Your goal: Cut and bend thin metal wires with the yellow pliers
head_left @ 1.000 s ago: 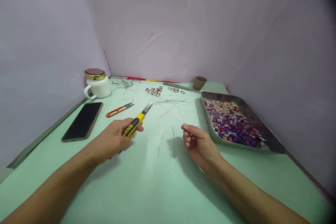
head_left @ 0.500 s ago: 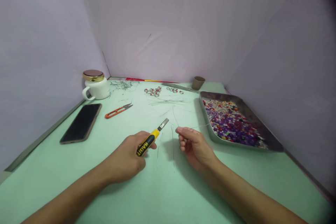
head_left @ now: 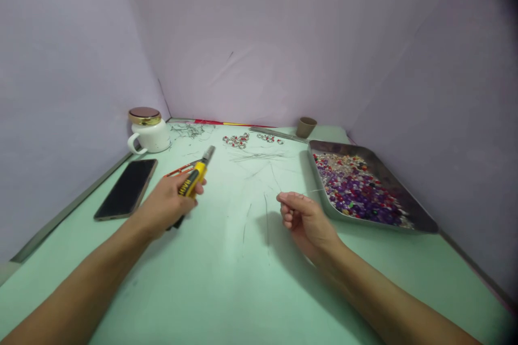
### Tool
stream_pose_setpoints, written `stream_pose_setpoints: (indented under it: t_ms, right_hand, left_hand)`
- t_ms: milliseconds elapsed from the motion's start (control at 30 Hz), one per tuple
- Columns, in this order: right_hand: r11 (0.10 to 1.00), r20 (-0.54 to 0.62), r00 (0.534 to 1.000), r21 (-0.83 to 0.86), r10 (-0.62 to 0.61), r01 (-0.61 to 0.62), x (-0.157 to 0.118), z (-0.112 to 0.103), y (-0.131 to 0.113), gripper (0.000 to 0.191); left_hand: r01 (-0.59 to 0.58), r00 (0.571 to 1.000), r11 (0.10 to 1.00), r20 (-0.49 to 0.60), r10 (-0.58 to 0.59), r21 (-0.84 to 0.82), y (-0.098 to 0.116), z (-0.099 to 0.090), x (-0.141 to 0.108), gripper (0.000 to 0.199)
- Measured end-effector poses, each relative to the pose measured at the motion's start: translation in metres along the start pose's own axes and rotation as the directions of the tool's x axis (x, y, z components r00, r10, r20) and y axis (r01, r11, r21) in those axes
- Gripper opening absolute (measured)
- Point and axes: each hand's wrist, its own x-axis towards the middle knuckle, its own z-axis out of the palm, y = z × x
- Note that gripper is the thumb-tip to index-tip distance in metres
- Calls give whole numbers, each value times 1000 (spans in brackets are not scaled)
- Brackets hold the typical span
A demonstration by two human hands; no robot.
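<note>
My left hand (head_left: 168, 202) is closed round a yellow and black utility knife (head_left: 194, 179), its blade end pointing up and away. Just behind the knife lie orange thread snips (head_left: 182, 167), partly hidden by that hand. My right hand (head_left: 303, 218) pinches a thin wire (head_left: 275, 177) between thumb and fingertips, left of the bead tray. One end of the wire rises from the fingertips; another thin stretch runs right toward the tray. Below, between the hands, loose wire pieces (head_left: 266, 221) lie on the green table (head_left: 226, 291).
A metal tray (head_left: 374, 222) of mixed beads (head_left: 360, 194) stands at right, a small brown cup (head_left: 306, 127) behind it. Small beaded pieces (head_left: 237, 140) and cut wires (head_left: 259, 157) lie farther back. At left are a phone (head_left: 126, 190) and a lidded white mug (head_left: 150, 136).
My left hand has carried the utility knife left and away from me, over to the snips. The right hand, still pinching the wire, has shifted slightly right.
</note>
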Motion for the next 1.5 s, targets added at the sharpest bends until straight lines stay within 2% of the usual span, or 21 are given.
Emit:
stream_pose_setpoints:
  t_ms: [33, 67, 133, 233, 367, 500, 733, 933, 1100, 1267, 1367, 1500]
  right_hand:
    - [1000, -3, 1000, 7, -1, 1, 0, 0, -1, 16]
    - [1000, -6, 1000, 11, -1, 1, 1, 0, -2, 16]
    - [1000, -3, 1000, 15, 4, -4, 1, -1, -3, 16]
    - [1000, -4, 1000, 22, 15, -15, 1, -1, -3, 16]
    - [999, -12, 999, 27, 30, -30, 2, -1, -2, 16]
    - [999, -4, 1000, 39, 29, -29, 3, -1, -1, 15]
    - [999, -11, 1000, 40, 20, -19, 6, -2, 1, 17]
    - [999, -19, 1000, 32, 15, -14, 6, -2, 2, 17]
    - [1000, -10, 1000, 5, 14, -14, 6, -3, 3, 17]
    - [1000, 1, 1000, -14, 18, -18, 5, -1, 4, 17]
    - [1000, -1, 1000, -14, 20, -20, 4, -1, 4, 17]
    - [999, 27, 999, -27, 19, -18, 4, -2, 4, 16]
  left_hand:
    - [37, 996, 999, -84, -39, -16, -2, -5, 3, 21]
    - [44, 993, 999, -109, -47, -24, -4, -10, 5, 22]
    - [37, 994, 997, -97, -43, -69, -4, -15, 6, 30]
    - [16, 999, 998, 49, -13, -61, 0, -11, 0, 42]
    - [-27, 975, 995, 223, 6, 93, 10, 7, -12, 52]
    - [-75, 952, 983, 307, 21, 167, 17, 17, -17, 54]
    - [-89, 960, 969, 280, 21, 232, 18, 17, -16, 50]
    - [-158, 958, 968, 267, 102, 197, 20, 18, -18, 52]
    - [-147, 967, 968, 237, 97, 205, 21, 19, -18, 51]
    - [-162, 968, 959, 226, 109, 231, 21, 19, -18, 42]
    - [-148, 971, 963, 218, 99, 224, 20, 20, -18, 33]
    - [-60, 974, 988, 224, 26, 144, 16, 17, -17, 26]
